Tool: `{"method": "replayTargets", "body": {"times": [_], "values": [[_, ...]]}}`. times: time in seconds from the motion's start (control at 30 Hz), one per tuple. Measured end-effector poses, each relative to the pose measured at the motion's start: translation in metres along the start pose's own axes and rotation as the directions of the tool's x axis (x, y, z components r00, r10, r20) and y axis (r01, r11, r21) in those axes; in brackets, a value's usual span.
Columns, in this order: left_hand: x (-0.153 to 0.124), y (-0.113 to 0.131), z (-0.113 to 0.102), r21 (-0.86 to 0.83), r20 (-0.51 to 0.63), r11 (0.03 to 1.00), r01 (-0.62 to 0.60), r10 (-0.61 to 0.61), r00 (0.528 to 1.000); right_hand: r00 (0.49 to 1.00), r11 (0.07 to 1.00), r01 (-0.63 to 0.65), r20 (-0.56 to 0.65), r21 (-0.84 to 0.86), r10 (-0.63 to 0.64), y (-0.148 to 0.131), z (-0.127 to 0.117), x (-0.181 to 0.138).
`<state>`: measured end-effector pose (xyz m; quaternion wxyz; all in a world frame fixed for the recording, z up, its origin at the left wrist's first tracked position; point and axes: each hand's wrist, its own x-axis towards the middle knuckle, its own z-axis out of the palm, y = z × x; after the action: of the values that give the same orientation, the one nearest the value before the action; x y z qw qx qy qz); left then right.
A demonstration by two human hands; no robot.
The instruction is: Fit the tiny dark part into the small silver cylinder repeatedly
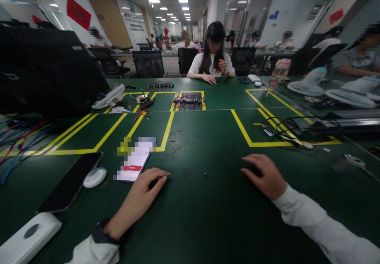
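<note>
A dark phone (pixel 69 184) lies at the far left of the green surface (pixel 208 216), a white oval case (pixel 94 177) touching its edge. The left hand (pixel 139 198) rests flat, fingers released, just beside a white card (pixel 135 164). A tiny black screw (pixel 205 173) sits between the hands. The right hand (pixel 264 175) lies palm down, fingers loose, grasping nothing.

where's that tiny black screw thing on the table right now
In the head view, the small black part lies on the green table, apart from both, between the left hand and right hand.
</note>
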<state>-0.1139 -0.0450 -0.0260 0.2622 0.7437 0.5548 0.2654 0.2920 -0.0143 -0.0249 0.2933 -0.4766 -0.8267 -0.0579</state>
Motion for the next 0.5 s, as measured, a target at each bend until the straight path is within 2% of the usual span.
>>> {"method": "replayTargets", "body": {"times": [0.07,0.13,0.23,0.3,0.37,0.43,0.5], "values": [[-0.001,0.0,-0.001,-0.002,0.004,1.0,0.001,-0.001,1.0,0.992,0.996,0.053,0.113,0.065,-0.06,-0.041,0.028,0.016],[-0.002,0.0,-0.002,-0.003,0.014,1.0,-0.005,0.005,1.0,0.98,0.991,0.081,0.173,0.108,-0.099,-0.069,0.048,0.028],[-0.004,-0.001,-0.004,-0.003,0.031,1.0,-0.017,0.017,0.999,0.968,0.983,0.124,0.203,0.135,-0.15,-0.084,0.06,0.04],[-0.005,0.0,-0.005,-0.007,0.037,1.0,-0.024,0.024,0.999,0.971,0.983,0.134,0.184,0.122,-0.155,-0.075,0.054,0.042],[-0.006,0.0,-0.005,-0.009,0.042,1.0,-0.03,0.03,0.999,0.987,0.992,0.105,0.113,0.068,-0.112,-0.051,0.039,0.04],[-0.006,0.001,-0.005,-0.005,0.042,0.999,-0.036,0.036,0.998,1.0,0.999,0.028,-0.011,-0.029,-0.028,-0.014,0.014,0.032],[-0.005,0.003,-0.005,0.009,0.041,0.999,-0.038,0.038,0.998,0.983,0.985,-0.093,-0.168,-0.142,0.069,0.032,-0.017,0.017]]}}
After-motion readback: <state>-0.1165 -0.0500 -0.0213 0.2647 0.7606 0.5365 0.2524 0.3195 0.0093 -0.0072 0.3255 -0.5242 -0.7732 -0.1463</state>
